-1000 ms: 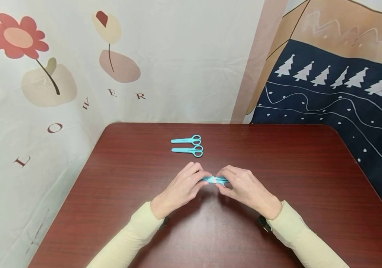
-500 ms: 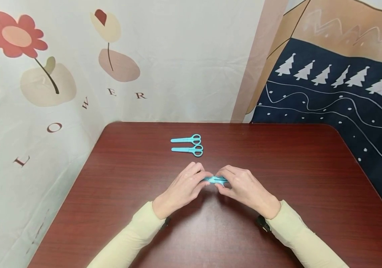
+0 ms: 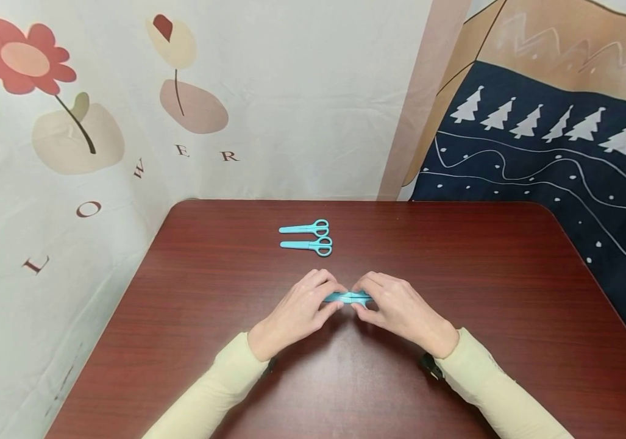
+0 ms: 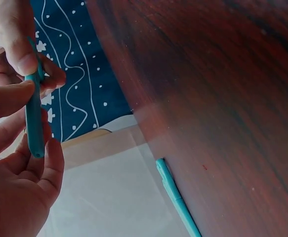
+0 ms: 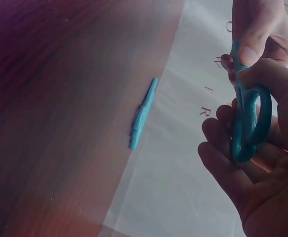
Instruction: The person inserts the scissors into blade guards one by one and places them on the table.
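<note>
Both hands hold one pair of light-blue scissors (image 3: 350, 297) over the near middle of the table. My left hand (image 3: 296, 311) pinches the covered blade end (image 4: 34, 121) between thumb and fingers. At the other end, my right hand (image 3: 407, 310) grips the scissors by the finger loops (image 5: 265, 116), its thumb on the pivot area. The blades lie inside a matching blue cover, which meets the handles. In the head view the fingers hide both ends of the scissors.
Two more blue scissors, a far pair (image 3: 297, 230) and a nearer pair (image 3: 296, 245), lie side by side beyond the hands, loops to the right. The dark red table (image 3: 483, 262) backs onto a printed wall cloth (image 3: 302, 122).
A pale strip showing between cover and handles one second ago is gone; the blue parts now meet. My left fingers have slid slightly left along the cover, showing more of it.
</note>
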A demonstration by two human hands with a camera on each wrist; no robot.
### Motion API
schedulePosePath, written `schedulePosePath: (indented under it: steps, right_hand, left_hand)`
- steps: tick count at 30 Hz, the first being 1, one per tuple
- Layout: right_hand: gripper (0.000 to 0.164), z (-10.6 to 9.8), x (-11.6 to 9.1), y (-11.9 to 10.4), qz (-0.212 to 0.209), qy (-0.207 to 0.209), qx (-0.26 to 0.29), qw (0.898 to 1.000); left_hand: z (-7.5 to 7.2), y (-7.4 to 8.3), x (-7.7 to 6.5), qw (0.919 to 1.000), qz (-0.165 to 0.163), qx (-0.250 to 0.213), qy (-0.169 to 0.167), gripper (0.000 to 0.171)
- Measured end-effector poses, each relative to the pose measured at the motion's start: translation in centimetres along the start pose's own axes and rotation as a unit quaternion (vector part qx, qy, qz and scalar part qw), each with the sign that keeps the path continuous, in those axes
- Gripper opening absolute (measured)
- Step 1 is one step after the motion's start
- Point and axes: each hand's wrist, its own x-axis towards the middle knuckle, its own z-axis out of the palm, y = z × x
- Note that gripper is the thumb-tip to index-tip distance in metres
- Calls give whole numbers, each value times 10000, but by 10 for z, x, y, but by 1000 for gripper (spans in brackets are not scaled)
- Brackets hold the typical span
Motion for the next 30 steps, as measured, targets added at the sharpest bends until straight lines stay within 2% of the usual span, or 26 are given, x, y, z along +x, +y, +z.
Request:
schedulePosePath:
  steps: [10,21,30]
  right_hand:
    - [23,3,1,0,-24,27,86,10000]
    - [24,5,0,0,10,-66,72,10000]
    - [29,2,-1,2,34,-47,264,9996]
  left_hand:
    - [0,0,-2,10000,-51,13,23,17]
    - [1,-1,-3,9998,109,24,167,18]
    - [-2,-3,-3,9999,-77,-57,-65,14]
